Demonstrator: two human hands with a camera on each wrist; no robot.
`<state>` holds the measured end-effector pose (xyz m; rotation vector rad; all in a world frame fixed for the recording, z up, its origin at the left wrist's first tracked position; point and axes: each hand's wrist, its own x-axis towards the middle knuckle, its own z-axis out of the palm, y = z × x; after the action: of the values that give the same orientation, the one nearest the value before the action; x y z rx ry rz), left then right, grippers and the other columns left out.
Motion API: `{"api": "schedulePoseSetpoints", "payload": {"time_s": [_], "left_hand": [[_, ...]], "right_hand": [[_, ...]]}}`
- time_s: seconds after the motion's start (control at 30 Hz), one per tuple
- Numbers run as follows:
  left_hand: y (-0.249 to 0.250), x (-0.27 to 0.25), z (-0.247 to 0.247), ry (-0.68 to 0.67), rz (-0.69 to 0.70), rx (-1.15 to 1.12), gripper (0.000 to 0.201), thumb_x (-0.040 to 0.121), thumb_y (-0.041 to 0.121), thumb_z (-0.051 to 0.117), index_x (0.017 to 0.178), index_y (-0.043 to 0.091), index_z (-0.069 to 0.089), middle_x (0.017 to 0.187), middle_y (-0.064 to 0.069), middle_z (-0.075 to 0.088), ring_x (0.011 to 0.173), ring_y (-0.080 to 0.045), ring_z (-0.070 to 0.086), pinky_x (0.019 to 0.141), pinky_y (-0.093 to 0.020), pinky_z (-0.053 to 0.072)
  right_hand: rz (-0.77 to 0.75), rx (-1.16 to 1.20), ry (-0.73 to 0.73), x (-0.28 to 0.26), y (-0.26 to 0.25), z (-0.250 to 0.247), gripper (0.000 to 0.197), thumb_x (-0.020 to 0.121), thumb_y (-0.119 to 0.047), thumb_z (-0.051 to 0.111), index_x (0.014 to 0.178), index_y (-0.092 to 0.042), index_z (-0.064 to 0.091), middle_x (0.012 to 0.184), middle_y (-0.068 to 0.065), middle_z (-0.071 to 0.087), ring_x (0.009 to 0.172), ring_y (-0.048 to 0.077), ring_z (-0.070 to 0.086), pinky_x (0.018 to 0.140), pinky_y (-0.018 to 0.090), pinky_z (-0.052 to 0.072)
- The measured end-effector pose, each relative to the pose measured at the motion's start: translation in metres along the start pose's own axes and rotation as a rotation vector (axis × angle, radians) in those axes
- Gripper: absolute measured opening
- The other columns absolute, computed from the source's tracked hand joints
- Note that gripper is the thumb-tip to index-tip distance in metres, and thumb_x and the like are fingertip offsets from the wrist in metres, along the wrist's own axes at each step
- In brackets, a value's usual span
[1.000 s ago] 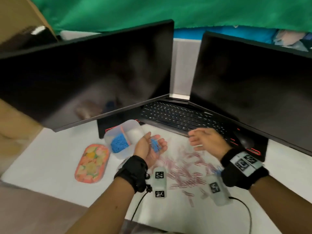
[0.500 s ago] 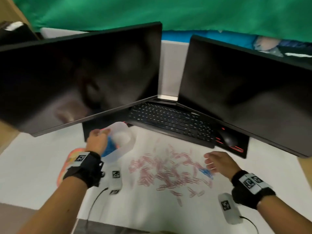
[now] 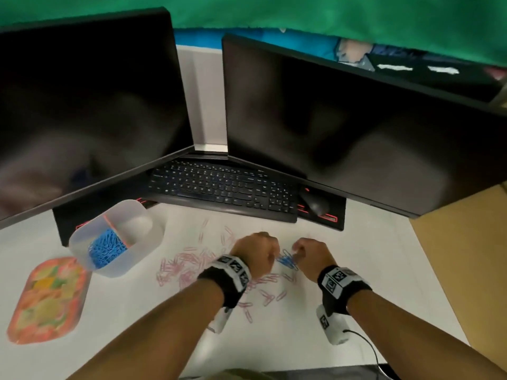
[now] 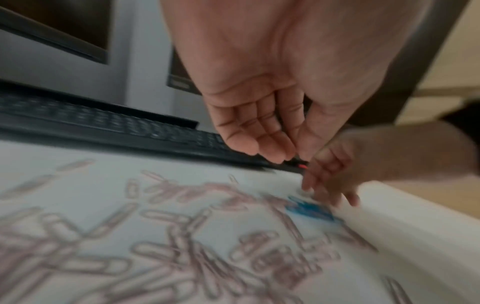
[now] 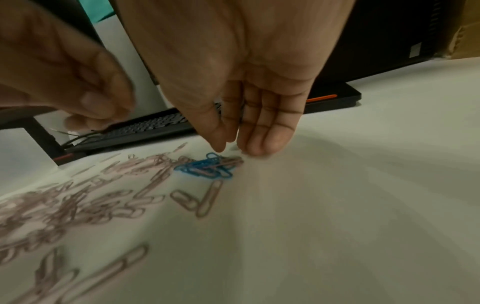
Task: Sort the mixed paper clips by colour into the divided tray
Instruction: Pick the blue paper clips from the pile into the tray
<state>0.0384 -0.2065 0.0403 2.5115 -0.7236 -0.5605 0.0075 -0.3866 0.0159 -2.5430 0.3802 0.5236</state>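
Two hands flank the small cluster of blue wire paper clips [image 3: 286, 261] lying on the white surface [image 3: 356, 256]: right hand [image 3: 311, 255] nearer, fingers loosely extended and empty, left hand [image 3: 256, 253] curled, contents unclear.

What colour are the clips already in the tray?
Blue. The clips in the tray fill one compartment; the head view shows them best.
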Motion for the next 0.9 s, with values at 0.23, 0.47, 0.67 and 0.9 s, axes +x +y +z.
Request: {"api": "schedulePoseSetpoints", "payload": {"time_s": [0.23,0.47,0.67,0.9], "left_hand": [[0.015,0.023,0.040,-0.157,-0.052,0.266,0.034,0.090,0.017,0.056,0.124,0.016,0.057,0.117,-0.007,0.054,0.107,-0.028,0.058,0.088,-0.040,0.052],[-0.006,0.017,0.031,-0.122,-0.062,0.293,0.019,0.091,0.017,0.047,0.101,0.013,0.063,0.104,-0.006,0.058,0.096,-0.026,0.058,0.081,-0.038,0.052],[-0.021,0.015,0.025,-0.073,-0.178,0.050,0.015,0.087,0.015,0.052,0.090,0.014,0.066,0.097,-0.002,0.068,0.090,-0.019,0.063,0.081,-0.032,0.056],[-0.023,0.007,0.023,0.071,-0.307,-0.371,0.033,0.088,0.007,0.045,0.105,0.027,0.064,0.090,0.001,0.071,0.065,-0.008,0.062,0.060,-0.018,0.050]], "right_hand": [[-0.103,-0.061,-0.047,0.004,-0.004,0.004,0.016,0.087,-0.020,0.063,0.103,-0.015,0.064,0.101,0.003,0.064,0.092,0.020,0.060,0.083,0.029,0.052],[-0.075,0.015,-0.110,0.011,0.011,0.001,0.019,0.089,-0.007,0.056,0.106,-0.014,0.060,0.102,0.004,0.060,0.092,0.018,0.059,0.071,0.018,0.048],[-0.067,0.028,-0.154,0.016,0.009,0.001,0.019,0.088,-0.008,0.058,0.105,-0.016,0.059,0.096,-0.001,0.057,0.089,0.017,0.057,0.071,0.020,0.046],[-0.053,0.035,-0.145,0.017,0.006,0.000,0.017,0.089,-0.013,0.059,0.106,-0.018,0.057,0.097,-0.003,0.054,0.089,0.015,0.055,0.060,0.012,0.040]]}}
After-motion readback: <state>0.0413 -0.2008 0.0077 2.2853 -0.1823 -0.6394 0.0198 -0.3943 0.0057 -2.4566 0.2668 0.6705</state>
